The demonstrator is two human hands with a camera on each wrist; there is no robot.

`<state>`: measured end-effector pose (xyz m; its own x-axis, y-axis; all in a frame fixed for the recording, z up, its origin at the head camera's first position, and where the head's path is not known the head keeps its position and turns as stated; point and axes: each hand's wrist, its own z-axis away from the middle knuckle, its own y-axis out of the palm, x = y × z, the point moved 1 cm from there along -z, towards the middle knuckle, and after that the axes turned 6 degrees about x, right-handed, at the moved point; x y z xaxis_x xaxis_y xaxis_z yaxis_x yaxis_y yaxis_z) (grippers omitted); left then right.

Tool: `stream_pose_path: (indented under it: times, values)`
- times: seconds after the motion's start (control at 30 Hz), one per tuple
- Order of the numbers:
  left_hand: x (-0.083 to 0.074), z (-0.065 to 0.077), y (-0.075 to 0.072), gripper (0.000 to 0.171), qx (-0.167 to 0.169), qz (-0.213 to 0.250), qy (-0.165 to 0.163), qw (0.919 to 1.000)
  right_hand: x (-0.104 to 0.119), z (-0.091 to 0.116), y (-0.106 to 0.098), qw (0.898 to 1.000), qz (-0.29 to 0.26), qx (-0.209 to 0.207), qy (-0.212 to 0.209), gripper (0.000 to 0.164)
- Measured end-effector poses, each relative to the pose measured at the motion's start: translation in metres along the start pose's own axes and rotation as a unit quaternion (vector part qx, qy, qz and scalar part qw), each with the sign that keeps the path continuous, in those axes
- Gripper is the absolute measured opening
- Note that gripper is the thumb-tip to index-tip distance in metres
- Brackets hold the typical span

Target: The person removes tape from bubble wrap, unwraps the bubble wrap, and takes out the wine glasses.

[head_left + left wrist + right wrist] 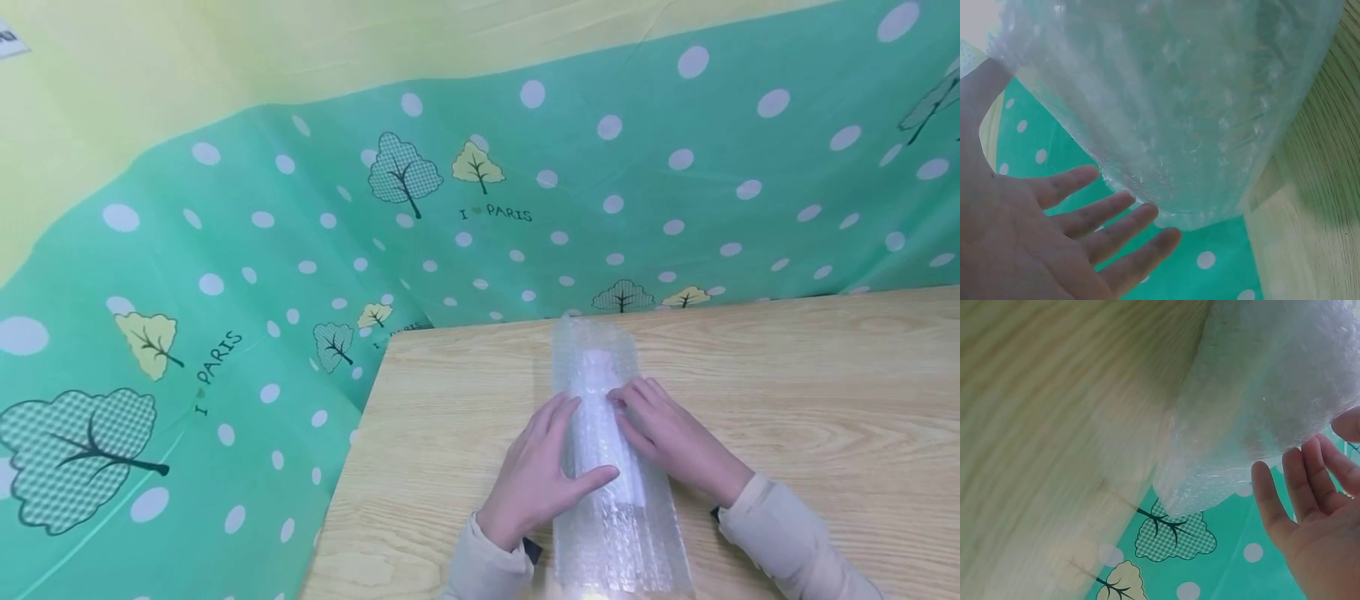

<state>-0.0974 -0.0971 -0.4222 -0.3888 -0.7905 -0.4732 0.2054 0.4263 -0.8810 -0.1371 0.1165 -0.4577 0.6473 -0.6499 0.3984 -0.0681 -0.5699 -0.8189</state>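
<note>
A long bundle of clear bubble wrap (618, 554) lies lengthwise on the table, with a white oblong thing (597, 371) showing through the layers. What that white thing is, I cannot tell. My left hand (534, 477) is at the bundle's left side, thumb stretched across the top. In the left wrist view, its fingers (1113, 231) are spread and nearly straight along the edge of the wrap (1179, 112). From the right, my right hand (678, 433) touches the top of the bundle. Its fingers (1300, 484) look loosely extended against the wrap (1266, 394) in the right wrist view.
The light wood table (810, 392) extends far to the right, and its left edge lies a short way beyond my left hand. A green dotted cloth (480, 275) with printed trees hangs behind the table and down its left side.
</note>
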Motion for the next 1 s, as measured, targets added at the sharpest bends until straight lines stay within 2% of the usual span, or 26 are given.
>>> stream_pose_path:
  times: [0.2,0.5,0.77,1.0]
  values:
    - [0.0029,0.0006,0.0006,0.091,0.001,-0.001,0.001,1.0,-0.0007,0.0014,-0.0021,1.0,0.002,0.004,-0.004,0.027]
    - [0.0037,-0.0009,-0.0006,0.094,0.006,-0.007,0.006,0.9999,-0.0045,0.0041,-0.0058,1.0,-0.011,0.006,0.011,0.029]
    - [0.0044,-0.0007,-0.0025,0.092,0.003,-0.027,0.016,0.9995,0.0009,0.006,-0.0055,0.996,-0.047,0.041,0.065,0.041]
    - [0.0059,0.0,-0.0032,0.089,0.006,-0.03,0.017,0.9994,0.0003,0.0084,-0.0052,0.995,-0.053,0.039,0.073,0.043]
